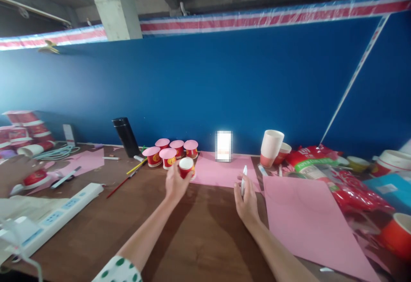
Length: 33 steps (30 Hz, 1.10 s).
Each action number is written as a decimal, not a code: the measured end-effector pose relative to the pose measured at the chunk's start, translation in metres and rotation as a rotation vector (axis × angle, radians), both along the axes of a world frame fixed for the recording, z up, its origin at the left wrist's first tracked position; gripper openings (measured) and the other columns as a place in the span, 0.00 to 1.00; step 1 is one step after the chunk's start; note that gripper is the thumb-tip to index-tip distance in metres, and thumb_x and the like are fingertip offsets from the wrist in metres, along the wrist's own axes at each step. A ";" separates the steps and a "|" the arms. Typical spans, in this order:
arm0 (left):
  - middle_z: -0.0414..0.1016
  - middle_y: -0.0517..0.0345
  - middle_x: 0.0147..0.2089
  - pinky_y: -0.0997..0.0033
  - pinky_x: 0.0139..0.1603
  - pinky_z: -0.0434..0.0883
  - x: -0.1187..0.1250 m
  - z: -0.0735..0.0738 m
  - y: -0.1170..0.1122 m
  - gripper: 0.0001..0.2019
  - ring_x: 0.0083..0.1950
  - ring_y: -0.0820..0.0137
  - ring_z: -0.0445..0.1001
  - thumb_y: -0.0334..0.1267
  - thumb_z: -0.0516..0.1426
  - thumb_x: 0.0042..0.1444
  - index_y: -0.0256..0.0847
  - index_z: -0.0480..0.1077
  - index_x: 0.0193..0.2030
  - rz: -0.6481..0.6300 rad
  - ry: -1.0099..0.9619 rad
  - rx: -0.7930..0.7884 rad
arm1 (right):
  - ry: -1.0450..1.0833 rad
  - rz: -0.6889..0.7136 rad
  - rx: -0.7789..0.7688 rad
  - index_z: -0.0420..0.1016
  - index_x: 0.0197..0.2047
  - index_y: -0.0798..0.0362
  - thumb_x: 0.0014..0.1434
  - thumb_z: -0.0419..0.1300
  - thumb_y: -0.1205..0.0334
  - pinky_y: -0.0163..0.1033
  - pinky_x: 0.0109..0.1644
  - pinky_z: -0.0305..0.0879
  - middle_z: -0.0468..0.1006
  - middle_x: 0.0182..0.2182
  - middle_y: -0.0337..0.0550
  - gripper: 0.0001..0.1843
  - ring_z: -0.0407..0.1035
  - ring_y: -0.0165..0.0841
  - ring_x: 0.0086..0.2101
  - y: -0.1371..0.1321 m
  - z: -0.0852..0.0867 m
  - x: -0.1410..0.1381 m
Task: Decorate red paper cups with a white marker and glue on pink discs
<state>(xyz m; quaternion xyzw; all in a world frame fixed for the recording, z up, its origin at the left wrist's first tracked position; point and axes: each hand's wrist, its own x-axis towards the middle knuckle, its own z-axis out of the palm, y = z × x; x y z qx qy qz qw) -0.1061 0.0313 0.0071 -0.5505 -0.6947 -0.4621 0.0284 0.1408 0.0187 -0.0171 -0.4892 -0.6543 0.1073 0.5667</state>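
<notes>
My left hand (176, 183) grips a red paper cup (186, 167) with a white rim, just above the brown table. My right hand (248, 203) holds a white pen (244, 175), its tip pointing up and away from me. Beyond and left of the held cup stand several red paper cups topped with pink paper discs, among them a front one (168, 162). A pink paper sheet (205, 171) lies behind and between my hands. A larger pink sheet (298, 218) is at my right, with faint round outlines near its top.
White cups (271, 147) and a red plastic bag (349, 183) stand at right. At left are a black bottle (125, 136), a power strip (61, 213), scissors (66, 178) and another person's blurred hand (13, 173) by a red cup. A blue panel (199, 85) rises behind the table.
</notes>
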 end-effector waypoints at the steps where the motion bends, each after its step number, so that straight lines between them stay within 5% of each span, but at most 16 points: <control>1: 0.70 0.47 0.50 0.56 0.49 0.66 -0.017 -0.001 -0.005 0.27 0.51 0.56 0.68 0.47 0.57 0.47 0.40 0.60 0.53 0.081 0.009 -0.002 | -0.004 0.004 0.000 0.62 0.53 0.53 0.61 0.49 0.59 0.45 0.45 0.68 0.71 0.44 0.51 0.17 0.68 0.39 0.42 0.000 0.000 -0.001; 4: 0.68 0.45 0.51 0.56 0.49 0.67 -0.063 -0.004 -0.015 0.28 0.52 0.55 0.68 0.49 0.57 0.46 0.39 0.60 0.53 0.285 -0.012 -0.077 | -0.012 0.012 0.015 0.61 0.53 0.54 0.62 0.49 0.59 0.46 0.45 0.67 0.71 0.45 0.52 0.18 0.69 0.38 0.41 -0.001 -0.001 -0.002; 7: 0.68 0.44 0.51 0.58 0.49 0.67 -0.090 -0.006 -0.014 0.29 0.51 0.56 0.68 0.49 0.57 0.46 0.37 0.60 0.54 0.358 -0.057 -0.131 | -0.020 0.006 0.020 0.62 0.53 0.54 0.61 0.49 0.58 0.46 0.45 0.67 0.71 0.44 0.52 0.18 0.69 0.38 0.40 -0.001 -0.001 -0.002; 14: 0.68 0.45 0.53 0.57 0.49 0.67 -0.098 -0.001 0.000 0.29 0.53 0.55 0.68 0.48 0.56 0.47 0.39 0.59 0.56 0.350 -0.084 -0.169 | -0.017 0.020 0.009 0.62 0.53 0.53 0.62 0.49 0.59 0.47 0.46 0.68 0.70 0.45 0.51 0.17 0.69 0.38 0.41 0.000 -0.001 -0.001; 19: 0.58 0.37 0.60 0.50 0.57 0.60 -0.088 0.002 -0.003 0.39 0.62 0.49 0.57 0.47 0.58 0.46 0.33 0.49 0.62 0.418 -0.026 -0.052 | -0.017 0.014 0.001 0.61 0.53 0.54 0.62 0.49 0.59 0.47 0.46 0.68 0.70 0.44 0.52 0.17 0.68 0.39 0.43 0.000 -0.001 -0.002; 22: 0.55 0.39 0.63 0.48 0.62 0.53 -0.063 -0.005 -0.008 0.33 0.66 0.51 0.48 0.44 0.56 0.49 0.36 0.51 0.61 0.320 0.120 0.104 | -0.021 0.013 -0.005 0.61 0.52 0.54 0.62 0.48 0.59 0.47 0.45 0.68 0.71 0.44 0.52 0.16 0.68 0.39 0.43 0.000 -0.001 -0.003; 26: 0.65 0.43 0.54 0.56 0.57 0.62 -0.024 -0.019 -0.004 0.25 0.57 0.58 0.64 0.41 0.53 0.52 0.36 0.57 0.57 0.042 -0.032 -0.056 | -0.027 0.014 0.002 0.61 0.53 0.54 0.62 0.48 0.59 0.47 0.46 0.68 0.70 0.45 0.52 0.17 0.68 0.39 0.43 -0.001 -0.001 -0.003; 28: 0.68 0.42 0.50 0.59 0.50 0.68 -0.013 -0.022 0.006 0.28 0.50 0.60 0.70 0.41 0.53 0.52 0.33 0.54 0.59 0.046 -0.092 -0.112 | -0.027 0.017 0.000 0.60 0.53 0.54 0.62 0.49 0.59 0.47 0.46 0.68 0.70 0.45 0.52 0.17 0.68 0.39 0.44 -0.001 -0.001 -0.003; 33: 0.60 0.31 0.58 0.52 0.56 0.62 -0.013 -0.015 0.031 0.35 0.61 0.51 0.60 0.40 0.54 0.51 0.27 0.47 0.63 0.174 -0.141 -0.143 | -0.031 0.030 0.016 0.61 0.52 0.54 0.62 0.48 0.60 0.47 0.46 0.68 0.71 0.43 0.51 0.16 0.68 0.39 0.43 0.000 -0.002 -0.003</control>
